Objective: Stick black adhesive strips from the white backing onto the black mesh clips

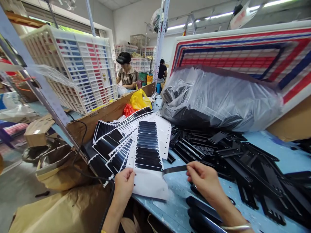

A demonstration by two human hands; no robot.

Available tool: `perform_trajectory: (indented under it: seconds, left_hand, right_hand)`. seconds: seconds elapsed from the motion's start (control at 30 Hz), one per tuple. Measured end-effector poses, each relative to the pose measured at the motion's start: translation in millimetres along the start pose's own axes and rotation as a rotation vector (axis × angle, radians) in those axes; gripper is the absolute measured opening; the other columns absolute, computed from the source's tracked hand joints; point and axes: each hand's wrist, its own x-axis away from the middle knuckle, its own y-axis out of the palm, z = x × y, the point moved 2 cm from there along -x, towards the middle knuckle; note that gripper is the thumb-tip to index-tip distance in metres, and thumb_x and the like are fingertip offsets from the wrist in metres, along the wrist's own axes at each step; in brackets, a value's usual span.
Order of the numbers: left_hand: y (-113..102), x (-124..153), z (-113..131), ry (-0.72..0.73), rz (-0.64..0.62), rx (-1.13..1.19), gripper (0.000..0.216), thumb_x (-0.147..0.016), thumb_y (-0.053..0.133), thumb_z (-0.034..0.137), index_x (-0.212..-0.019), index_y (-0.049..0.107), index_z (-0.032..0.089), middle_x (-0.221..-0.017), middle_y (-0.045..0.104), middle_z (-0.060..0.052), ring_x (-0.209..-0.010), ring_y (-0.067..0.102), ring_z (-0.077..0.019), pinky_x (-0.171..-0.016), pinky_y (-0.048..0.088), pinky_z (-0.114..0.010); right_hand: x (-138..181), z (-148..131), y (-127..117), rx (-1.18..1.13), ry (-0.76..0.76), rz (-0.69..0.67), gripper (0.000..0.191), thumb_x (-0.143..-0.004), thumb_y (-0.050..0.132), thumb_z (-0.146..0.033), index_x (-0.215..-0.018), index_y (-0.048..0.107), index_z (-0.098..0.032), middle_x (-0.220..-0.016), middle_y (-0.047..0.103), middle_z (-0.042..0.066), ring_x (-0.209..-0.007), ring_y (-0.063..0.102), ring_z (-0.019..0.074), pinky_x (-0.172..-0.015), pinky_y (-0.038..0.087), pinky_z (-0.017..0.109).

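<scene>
Thin black strip (pixel 176 169) stretched sideways above the desk (pixel 175 189), its left end at the right edge of a white backing sheet (pixel 149 186); could not tell whether that end was stuck down. Right hand (pixel 204 179): fingers (pixel 191 167) pinched on the strip's other end. Left hand (pixel 123 186): thumb and fingers closed on the sheet's near left edge. A column of black strips ran up the sheet; more strip-covered sheets (pixel 109 142) lay fanned beside it.

Desk surface light blue, speckled, with a heap of slotted black plastic pieces (pixel 243 158) to the right. A wooden board (pixel 81 134) edged the left side, a black cable (pixel 84 139) hanging over it. Perforated metal posts (pixel 160 42) rose above. Beyond, two people sat before stacked crates (pixel 139 63).

Containers: large clear plastic bag (pixel 218 100) with dark pieces inside; yellow bag (pixel 141 100) and red bag (pixel 128 110) behind the sheets; white lattice crate (pixel 85 71) at left, red and blue showing through, contents unclear; brown sack (pixel 55 176), open-mouthed, below.
</scene>
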Motion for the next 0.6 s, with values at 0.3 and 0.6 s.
perform_trajectory:
  seconds: [0.3, 0.6]
  left_hand:
    - [2, 34, 29, 0.354, 0.195, -0.331, 0.031, -0.067, 0.073, 0.042, -0.089, 0.075, 0.019, -0.069, 0.070, -0.005, -0.055, 0.062, -0.0195, -0.052, 0.048, -0.028]
    - [116, 99, 56, -0.403, -0.736, 0.357, 0.054, -0.067, 0.076, 0.065, -0.079, 0.067, 0.013, -0.048, 0.062, -0.001, -0.031, 0.056, -0.0129, -0.030, 0.030, -0.017]
  right_hand:
    - [70, -6, -96, -0.092, 0.025, 0.246, 0.039, -0.065, 0.079, -0.057, -0.072, 0.072, -0.019, -0.060, 0.073, 0.006, -0.051, 0.070, 0.0227, -0.049, 0.060, 0.031]
    - [132, -1, -104, 0.082, -0.218, 0.294, 0.021, -0.086, 0.065, -0.042, -0.084, 0.076, -0.023, -0.061, 0.075, 0.002, -0.053, 0.073, 0.0199, -0.054, 0.062, 0.023]
